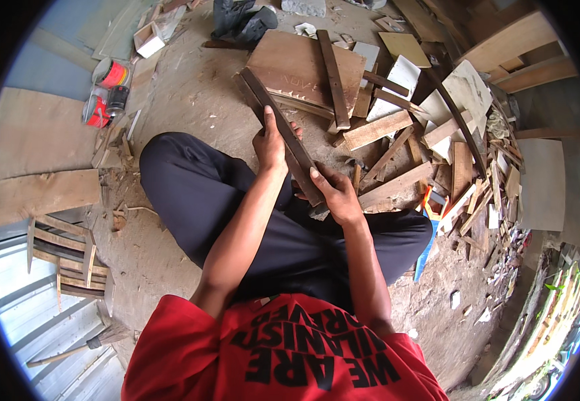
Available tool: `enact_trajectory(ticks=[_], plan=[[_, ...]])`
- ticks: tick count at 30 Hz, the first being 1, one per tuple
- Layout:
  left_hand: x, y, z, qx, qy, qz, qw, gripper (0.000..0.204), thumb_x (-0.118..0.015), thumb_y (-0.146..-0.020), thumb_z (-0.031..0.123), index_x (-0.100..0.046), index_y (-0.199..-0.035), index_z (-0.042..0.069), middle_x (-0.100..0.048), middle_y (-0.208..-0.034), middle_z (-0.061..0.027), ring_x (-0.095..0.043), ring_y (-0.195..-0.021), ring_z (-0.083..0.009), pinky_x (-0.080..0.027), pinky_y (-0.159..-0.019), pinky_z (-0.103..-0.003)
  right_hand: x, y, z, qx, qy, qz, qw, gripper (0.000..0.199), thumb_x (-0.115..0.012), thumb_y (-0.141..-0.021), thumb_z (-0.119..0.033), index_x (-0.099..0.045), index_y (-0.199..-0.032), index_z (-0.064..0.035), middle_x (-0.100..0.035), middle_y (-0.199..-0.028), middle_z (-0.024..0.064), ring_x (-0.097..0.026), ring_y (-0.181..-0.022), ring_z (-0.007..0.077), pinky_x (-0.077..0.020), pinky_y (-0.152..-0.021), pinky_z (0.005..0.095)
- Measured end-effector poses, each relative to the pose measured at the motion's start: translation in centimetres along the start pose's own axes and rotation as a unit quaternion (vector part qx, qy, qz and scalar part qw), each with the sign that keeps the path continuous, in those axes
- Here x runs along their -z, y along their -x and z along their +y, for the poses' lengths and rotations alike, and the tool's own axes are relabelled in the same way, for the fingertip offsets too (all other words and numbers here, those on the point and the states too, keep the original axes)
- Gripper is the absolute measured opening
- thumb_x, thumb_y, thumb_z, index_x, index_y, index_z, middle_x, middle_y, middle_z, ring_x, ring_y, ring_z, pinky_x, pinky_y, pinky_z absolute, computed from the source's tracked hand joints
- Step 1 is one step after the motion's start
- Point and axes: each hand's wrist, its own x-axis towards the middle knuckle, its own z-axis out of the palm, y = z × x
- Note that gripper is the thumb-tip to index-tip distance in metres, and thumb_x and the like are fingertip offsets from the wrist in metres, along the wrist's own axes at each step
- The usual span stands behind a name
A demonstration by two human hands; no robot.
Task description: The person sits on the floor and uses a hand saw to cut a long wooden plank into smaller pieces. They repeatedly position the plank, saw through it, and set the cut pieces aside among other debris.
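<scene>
A long dark brown wooden strip (263,97) slants across in front of me, above my crossed legs. My left hand (272,142) is closed round its middle, thumb lying along the top. Closer to me, my right hand (335,190) grips the strip near its lower end, thumb pressed on its face. The strip's far end points up and to the left, over the edge of a brown wooden board (303,67) on the ground. Another dark strip (333,83) rests across that board.
Scrap wood (397,184) is heaped at the right, with a blue-handled saw (425,244) beside my right knee. Red paint cans (96,110) stand at the far left. A black plastic bag (243,23) lies at the back. A slatted wooden piece (69,257) sits at the left.
</scene>
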Motion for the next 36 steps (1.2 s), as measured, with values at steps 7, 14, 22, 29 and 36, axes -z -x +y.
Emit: enact_trajectory(ticks=[7, 14, 22, 29, 36], plan=[[-0.7, 0.6, -0.4, -0.013, -0.010, -0.015, 1.000, 0.065, -0.061, -0.091, 0.059, -0.054, -0.100, -0.004, -0.064, -0.084, -0.0152, -0.068, -0.070, -0.0230, -0.059, -0.062, -0.034, 0.6, 0.1, 1.2, 0.023, 0.030, 0.014, 0.999, 0.055, -0.064, -0.098, -0.031, -0.053, -0.130, 0.0122, -0.066, -0.104, 0.0129, -0.065, -0.091, 0.0157, -0.0562, -0.076, 0.0293], [-1.3, 2.6, -0.7, -0.086, -0.022, -0.057, 0.994, 0.051, -0.061, -0.096, 0.048, -0.056, -0.093, -0.003, -0.065, -0.077, -0.0127, -0.066, -0.063, -0.0198, -0.057, -0.057, -0.031, 2.4, 0.2, 1.3, 0.099, 0.269, 0.001, 0.958, 0.075, -0.079, -0.084, -0.037, -0.047, -0.131, 0.0117, -0.067, -0.097, 0.0192, -0.067, -0.088, 0.0209, -0.0523, -0.080, 0.0321], [-0.5, 3.7, -3.7, -0.055, -0.064, -0.305, 0.949, 0.049, -0.066, -0.094, 0.041, -0.058, -0.109, -0.005, -0.071, -0.094, -0.0163, -0.072, -0.087, -0.0236, -0.060, -0.076, -0.034, 3.8, 0.1, 4.8, 0.071, 0.120, 0.001, 0.990, 0.047, -0.085, -0.079, -0.017, -0.059, -0.114, 0.0012, -0.064, -0.081, 0.0017, -0.058, -0.066, 0.0091, -0.0480, -0.057, 0.0264], [-1.3, 4.6, -2.7, -0.130, -0.032, -0.359, 0.924, 0.036, -0.074, -0.090, 0.023, -0.063, -0.106, -0.007, -0.072, -0.097, -0.0182, -0.071, -0.092, -0.0238, -0.059, -0.084, -0.037, 5.3, 0.1, 5.7, 0.089, 0.135, -0.002, 0.987, 0.051, -0.087, -0.077, -0.015, -0.061, -0.118, 0.0009, -0.066, -0.101, 0.0002, -0.056, -0.093, 0.0088, -0.0497, -0.084, 0.0275], [-1.3, 5.2, -2.2, -0.166, -0.012, -0.337, 0.927, 0.030, -0.074, -0.089, 0.018, -0.065, -0.103, -0.007, -0.072, -0.096, -0.0164, -0.071, -0.088, -0.0220, -0.058, -0.083, -0.036, 5.1, 0.0, 5.2, 0.094, 0.155, -0.009, 0.983, 0.055, -0.088, -0.075, -0.017, -0.061, -0.119, 0.0029, -0.067, -0.100, 0.0014, -0.057, -0.093, 0.0091, -0.0502, -0.083, 0.0284]])
